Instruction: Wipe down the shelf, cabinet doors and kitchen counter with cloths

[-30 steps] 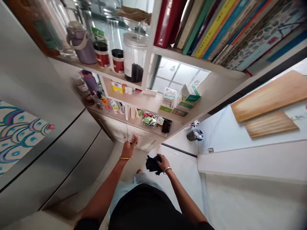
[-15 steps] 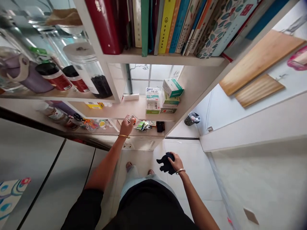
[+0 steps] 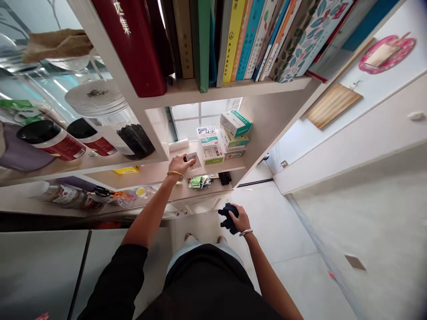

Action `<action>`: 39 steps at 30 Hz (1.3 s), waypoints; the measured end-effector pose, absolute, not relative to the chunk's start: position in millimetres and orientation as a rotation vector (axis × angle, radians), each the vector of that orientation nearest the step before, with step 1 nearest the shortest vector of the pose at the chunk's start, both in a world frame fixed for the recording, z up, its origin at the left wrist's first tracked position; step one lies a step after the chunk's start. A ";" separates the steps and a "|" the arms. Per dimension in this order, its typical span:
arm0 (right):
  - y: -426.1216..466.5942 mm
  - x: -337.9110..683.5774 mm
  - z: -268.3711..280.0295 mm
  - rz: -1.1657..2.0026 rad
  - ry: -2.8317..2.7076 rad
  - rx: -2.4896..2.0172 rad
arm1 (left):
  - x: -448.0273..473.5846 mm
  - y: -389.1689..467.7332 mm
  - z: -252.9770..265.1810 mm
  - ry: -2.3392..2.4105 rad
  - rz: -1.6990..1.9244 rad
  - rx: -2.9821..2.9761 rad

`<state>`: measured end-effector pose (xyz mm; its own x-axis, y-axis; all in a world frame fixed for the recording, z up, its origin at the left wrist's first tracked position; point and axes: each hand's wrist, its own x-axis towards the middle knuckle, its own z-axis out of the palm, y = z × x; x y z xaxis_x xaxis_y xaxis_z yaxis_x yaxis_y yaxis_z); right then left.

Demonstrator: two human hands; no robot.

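Observation:
My left hand (image 3: 179, 164) is closed on a small flat packet (image 3: 194, 161) with a pale printed face, held over the middle shelf (image 3: 163, 171). Just right of it stand stacked medicine boxes (image 3: 213, 154), white with green. My right hand (image 3: 240, 218) grips a bunched dark navy cloth (image 3: 228, 218) in front of my body, above the floor. The cloth's exact kind cannot be made out. On the lower shelf, below the left hand, lie green and silver sachets (image 3: 199, 181) and a small black item (image 3: 225, 178).
Books (image 3: 247, 42) fill the upper shelf. Jars with black lids (image 3: 50, 140) and a clear canister (image 3: 110, 120) stand at the left. A white paper roll (image 3: 179, 145) lies behind my left hand. A wooden board (image 3: 334, 106) hangs on the right wall.
My left hand has risen from the lower shelf's level to the middle shelf, taking the packet with it. The right hand still holds the dark cloth. The view has shifted.

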<state>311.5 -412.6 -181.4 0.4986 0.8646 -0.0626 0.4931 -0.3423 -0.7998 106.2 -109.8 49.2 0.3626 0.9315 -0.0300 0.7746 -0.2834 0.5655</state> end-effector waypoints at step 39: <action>-403.3 294.6 -172.4 0.583 -1.082 -2.056 | 67.8 -101.8 35.9 1.245 0.785 2.341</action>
<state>294.6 -403.3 -172.4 0.5433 0.8377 -0.0555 0.5073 -0.3802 -0.7734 67.8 -101.8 35.9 0.4533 0.8399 0.2984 0.6314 -0.5389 0.5576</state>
